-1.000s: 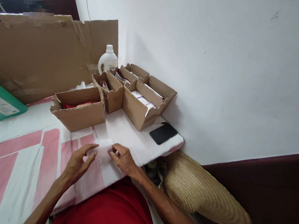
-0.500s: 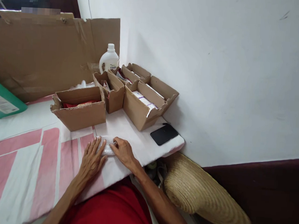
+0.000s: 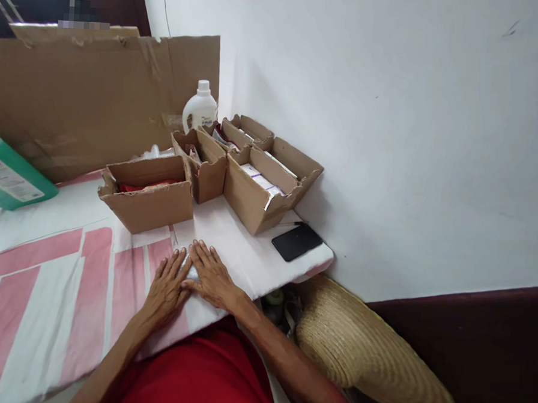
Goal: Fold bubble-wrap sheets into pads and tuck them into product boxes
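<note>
We rest our left hand (image 3: 168,286) and right hand (image 3: 211,278) palm down, side by side, fingers stretched flat over a small clear packet (image 3: 192,274) on the pink-and-white clothed tabletop (image 3: 43,286), with open cardboard boxes (image 3: 151,204) behind, and a black phone (image 3: 297,241) and a white wall (image 3: 389,141) to the right.

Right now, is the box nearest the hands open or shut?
Open: the cardboard box has no lid over its top, and something red shows inside it.
</note>
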The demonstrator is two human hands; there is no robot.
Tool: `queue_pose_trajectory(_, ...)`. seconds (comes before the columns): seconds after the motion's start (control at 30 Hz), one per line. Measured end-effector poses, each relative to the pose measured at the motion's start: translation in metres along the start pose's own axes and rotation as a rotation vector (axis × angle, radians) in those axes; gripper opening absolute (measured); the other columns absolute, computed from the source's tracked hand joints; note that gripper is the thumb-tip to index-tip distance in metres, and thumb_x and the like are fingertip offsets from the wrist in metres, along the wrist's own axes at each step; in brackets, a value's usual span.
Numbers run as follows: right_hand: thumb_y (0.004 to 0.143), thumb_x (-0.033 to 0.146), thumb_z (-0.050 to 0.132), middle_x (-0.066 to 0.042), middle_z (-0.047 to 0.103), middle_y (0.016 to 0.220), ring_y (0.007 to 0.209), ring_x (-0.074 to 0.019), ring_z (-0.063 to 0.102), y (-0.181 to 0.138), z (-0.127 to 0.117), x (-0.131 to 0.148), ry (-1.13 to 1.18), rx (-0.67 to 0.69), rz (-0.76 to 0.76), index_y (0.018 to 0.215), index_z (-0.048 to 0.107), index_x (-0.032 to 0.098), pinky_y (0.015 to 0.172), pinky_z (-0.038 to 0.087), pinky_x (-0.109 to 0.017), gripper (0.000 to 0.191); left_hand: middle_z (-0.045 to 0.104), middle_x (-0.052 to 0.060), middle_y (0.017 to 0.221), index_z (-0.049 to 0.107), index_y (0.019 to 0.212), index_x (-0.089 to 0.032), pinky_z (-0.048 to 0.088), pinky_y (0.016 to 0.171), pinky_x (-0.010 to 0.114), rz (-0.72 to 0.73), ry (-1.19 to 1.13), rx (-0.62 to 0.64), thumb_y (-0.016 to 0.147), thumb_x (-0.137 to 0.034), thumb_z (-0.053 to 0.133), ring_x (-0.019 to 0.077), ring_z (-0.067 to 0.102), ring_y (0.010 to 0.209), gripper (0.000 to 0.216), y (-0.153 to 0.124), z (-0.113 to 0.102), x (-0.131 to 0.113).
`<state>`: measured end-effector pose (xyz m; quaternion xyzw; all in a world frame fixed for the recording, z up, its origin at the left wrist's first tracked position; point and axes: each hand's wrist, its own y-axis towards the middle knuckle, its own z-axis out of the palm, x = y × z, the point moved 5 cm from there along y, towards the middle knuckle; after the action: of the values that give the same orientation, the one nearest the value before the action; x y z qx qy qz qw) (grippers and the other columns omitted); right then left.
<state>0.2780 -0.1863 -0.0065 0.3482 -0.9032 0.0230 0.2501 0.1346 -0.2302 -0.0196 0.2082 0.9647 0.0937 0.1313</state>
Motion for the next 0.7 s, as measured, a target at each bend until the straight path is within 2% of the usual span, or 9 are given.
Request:
queue_pose_trajectory(0.1,0.097,0.061,0.054,-0.024,0.03,0.164,0.156,-0.0335,0.022,-0.002,-0.009,-0.001,0.036,-0.007,-0.015,0.158,0.027,0.004,0.125,0.025,-0.054,0.088,0.039,0.015,0.162,0.018,0.162,-0.026,0.034,0.119,0.055,0.009,-0.009,-0.012,0.099,-0.033,0.048,0.0295,0.037,0.151,0.071,0.003,-0.005,0.003)
queue_pose_trajectory(0.2,0.09,0.056,0.068,-0.025,0.036,0.16,0.152,-0.0367,0.027,-0.007,-0.025,0.001,0.02,-0.116,-0.074,0.154,0.035,0.007,0.12,0.033,-0.056,0.088,0.046,0.018,0.157,0.018,0.162,-0.021,0.041,0.115,0.053,0.038,-0.025,-0.033,0.096,-0.029,0.051,0.0302,0.044,0.146,0.075,0.007,-0.009,0.006)
queue_pose_trajectory(0.3,0.085,0.043,0.076,-0.021,0.053,0.146,0.137,-0.0366,0.044,-0.009,-0.032,0.002,-0.03,-0.187,-0.136,0.143,0.048,0.011,0.112,0.04,-0.055,0.072,0.05,0.019,0.153,0.027,0.16,-0.02,0.046,0.112,0.051,0.085,-0.037,-0.054,0.089,-0.016,0.052,0.0304,0.047,0.144,0.076,0.009,-0.012,0.008)
queue_pose_trajectory(0.4,0.087,0.031,0.074,-0.015,0.066,0.122,0.111,-0.0317,0.058,-0.007,-0.026,0.002,-0.133,-0.192,-0.185,0.127,0.059,0.014,0.094,0.049,-0.047,0.047,0.057,0.017,0.147,0.043,0.151,-0.021,0.051,0.107,0.049,0.122,-0.037,-0.079,0.078,-0.003,0.047,0.0297,0.054,0.138,0.075,0.01,-0.016,0.01)
queue_pose_trajectory(0.47,0.089,0.02,0.068,-0.01,0.069,0.102,0.094,-0.0273,0.061,-0.004,-0.021,0.003,-0.217,-0.189,-0.229,0.11,0.064,0.016,0.082,0.05,-0.041,0.022,0.064,0.015,0.139,0.054,0.141,-0.021,0.055,0.103,0.045,0.144,-0.035,-0.101,0.076,-0.001,0.045,0.0272,0.061,0.13,0.069,0.013,-0.022,0.009)
queue_pose_trajectory(0.53,0.088,0.01,0.062,-0.007,0.068,0.088,0.082,-0.0244,0.06,-0.002,-0.026,0.005,-0.25,-0.217,-0.253,0.098,0.063,0.018,0.074,0.049,-0.037,0.013,0.069,0.012,0.131,0.056,0.137,-0.022,0.057,0.1,0.039,0.156,-0.04,-0.148,0.081,-0.003,0.046,0.0231,0.065,0.123,0.06,0.019,-0.036,0.006)
queue_pose_trajectory(0.6,0.085,0.006,0.06,-0.005,0.067,0.085,0.079,-0.0235,0.06,0.002,-0.051,0.007,-0.183,-0.279,-0.237,0.096,0.063,0.019,0.071,0.048,-0.035,0.017,0.066,0.012,0.136,0.049,0.144,-0.021,0.056,0.102,0.035,0.114,-0.048,-0.238,0.09,-0.013,0.05,0.021,0.062,0.127,0.055,0.028,-0.062,0.004)
queue_pose_trajectory(0.7,0.089,0.008,0.057,-0.003,0.066,0.087,0.079,-0.0199,0.062,0.014,-0.12,0.015,0.043,-0.356,-0.196,0.099,0.063,0.021,0.069,0.049,-0.03,0.017,0.05,0.016,0.154,0.036,0.154,-0.019,0.047,0.112,0.039,-0.018,-0.001,-0.463,0.094,-0.029,0.058,0.0247,0.046,0.144,0.065,0.045,-0.118,0.013)
